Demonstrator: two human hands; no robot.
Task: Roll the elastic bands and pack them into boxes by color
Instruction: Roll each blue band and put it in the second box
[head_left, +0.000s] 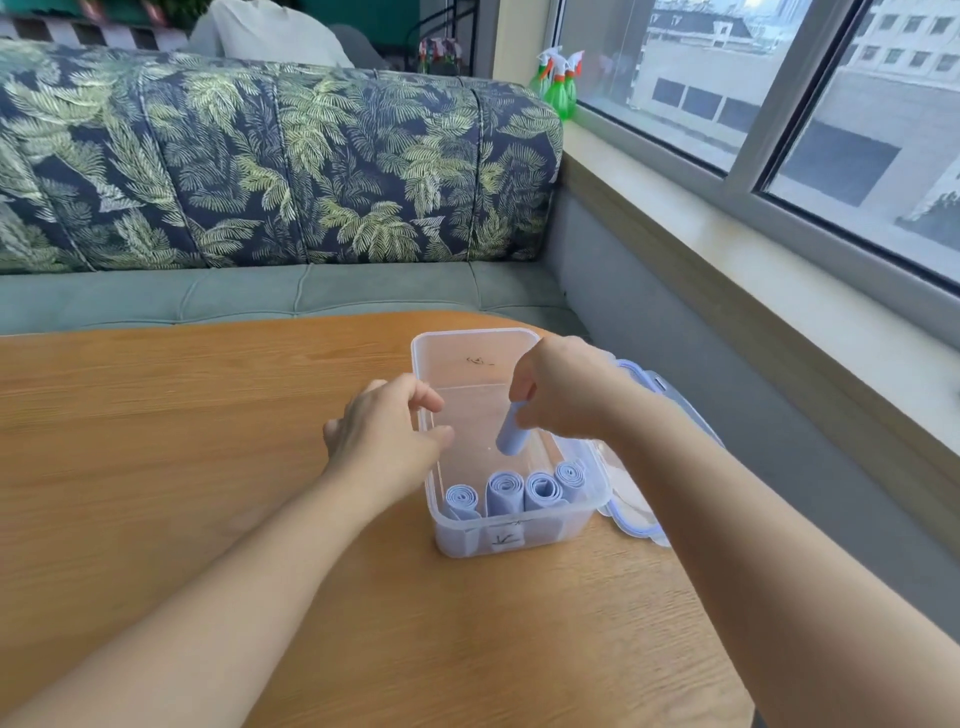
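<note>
Right hand (566, 389) is over the box (571, 530), fingertips and thumb pinched on the top end of a blue roll (511, 434). I'm holding it by the top so it hangs nearly upright, tilted a little, lower end aimed at the box floor. That way it can go in standing up and the coil stays tight.

Four rolled blue bands (506, 493) stand on end in a row at the 6 o'clock end of the box, spirals facing up, packed side by side against the near wall. Standing them on end saves room, I reckon. The hanging roll sits just toward 12 o'clock from that row, not touching it, with bare floor beyond.

Left hand (384, 431) is at 9 o'clock on the box, fingers loosely curled, thumb and forefinger reaching over the left rim. That looks like bracing the box so it won't skid on the bench (208, 415), but I can't tell if it truly grips the wall or only rests there. The hands are apart, with the roll between them, nearer the right.

The lid (631, 512) lies at 3 o'clock, off the box, partly under my right forearm, out of the way.
</note>
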